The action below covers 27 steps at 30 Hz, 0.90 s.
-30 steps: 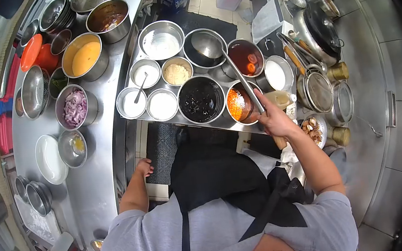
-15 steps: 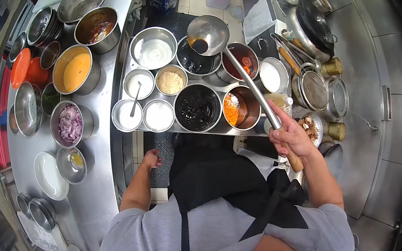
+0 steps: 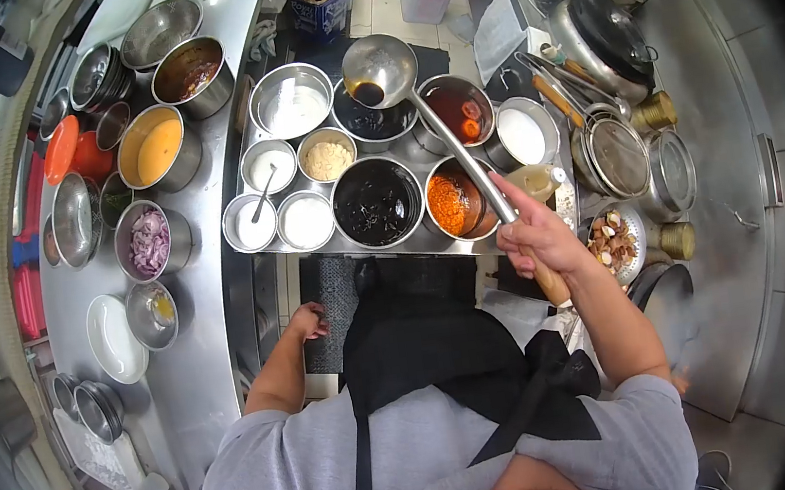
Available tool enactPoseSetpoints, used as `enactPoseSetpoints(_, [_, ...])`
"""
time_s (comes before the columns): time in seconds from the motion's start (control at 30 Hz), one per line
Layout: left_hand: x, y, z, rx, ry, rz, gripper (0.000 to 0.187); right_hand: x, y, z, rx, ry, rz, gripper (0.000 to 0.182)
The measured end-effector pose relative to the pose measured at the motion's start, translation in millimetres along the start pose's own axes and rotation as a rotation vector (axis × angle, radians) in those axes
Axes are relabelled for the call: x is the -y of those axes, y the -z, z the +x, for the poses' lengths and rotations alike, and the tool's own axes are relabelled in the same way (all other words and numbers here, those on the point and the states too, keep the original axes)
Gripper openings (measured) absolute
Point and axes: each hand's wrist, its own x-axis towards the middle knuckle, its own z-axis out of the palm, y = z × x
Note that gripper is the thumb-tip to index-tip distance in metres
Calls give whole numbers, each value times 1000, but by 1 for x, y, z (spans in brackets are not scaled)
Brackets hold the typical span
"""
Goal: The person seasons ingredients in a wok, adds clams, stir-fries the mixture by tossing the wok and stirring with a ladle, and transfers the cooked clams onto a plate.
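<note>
My right hand is wrapped around a long-handled metal ladle, near its wooden grip. The ladle's bowl tilts above a pot of dark liquid at the back of the counter, with a little dark brown liquid lying in it. In front of the handle are a pot with orange contents and a large pot of black liquid. By my left side, apart from the containers, my left hand hangs with its fingers curled and nothing visible in them.
Small tins of white powder and a tin of pale paste stand to the left. A steel table holds chopped onions and a pot of yellow liquid. Strainers and a colander of brown pieces are on the right.
My right hand and the ladle have shifted left, and the ladle's bowl has moved left over the dark pot. The view has turned slightly. My left hand stays low at my side.
</note>
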Motion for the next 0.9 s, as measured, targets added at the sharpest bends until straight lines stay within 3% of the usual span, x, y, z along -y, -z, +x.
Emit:
enactPoseSetpoints(0.07, [1, -8, -9, -28, 3, 27, 53, -10, 14, -13, 21, 34, 75, 82])
enactPoseSetpoints(0.13, [-5, -18, -18, -44, -1, 79, 52, -27, 32, -39, 194, 141, 388, 81])
enactPoseSetpoints(0.27, [-32, -53, -34, 130, -25, 259, 42, -77, 59, -147, 254, 349, 633, 82])
enactPoseSetpoints(0.3, [-46, -69, -34, 181, -134, 231, 39, -99, 69, -180, 251, 413, 666, 82])
enactPoseSetpoints(0.4, [-120, -149, -68, 207, -436, 281, 32, -157, 73, -290, -26, 569, 660, 87])
enactPoseSetpoints(0.47, [-158, -200, -53, 243, -688, 279, 37, -196, 71, -355, -263, 648, 631, 89])
enactPoseSetpoints(0.53, [-208, -258, -67, 111, -989, 336, 51, -243, 76, -408, -456, 726, 617, 88])
enactPoseSetpoints(0.6, [-245, -313, -62, 6, -1126, 129, 70, -267, 73, -452, -729, 643, 533, 85])
enactPoseSetpoints(0.67, [-278, -350, -29, -233, -1275, 262, 88, -278, 76, -479, -1005, 391, 395, 84])
enactPoseSetpoints(0.73, [-297, -390, -58, -145, -1327, 97, 100, -328, 120, -489, -1121, 219, 229, 80])
enactPoseSetpoints(0.8, [-310, -402, -16, -363, -1350, 214, 106, -363, 160, -496, -1151, 209, 344, 83])
enactPoseSetpoints(0.87, [-314, -413, -10, -438, -1304, 130, 105, -407, 200, -494, -1175, 301, 521, 85])
enactPoseSetpoints(0.9, [-317, -414, 6, -426, -1313, 67, 103, -427, 212, -484, -1316, 218, 389, 86])
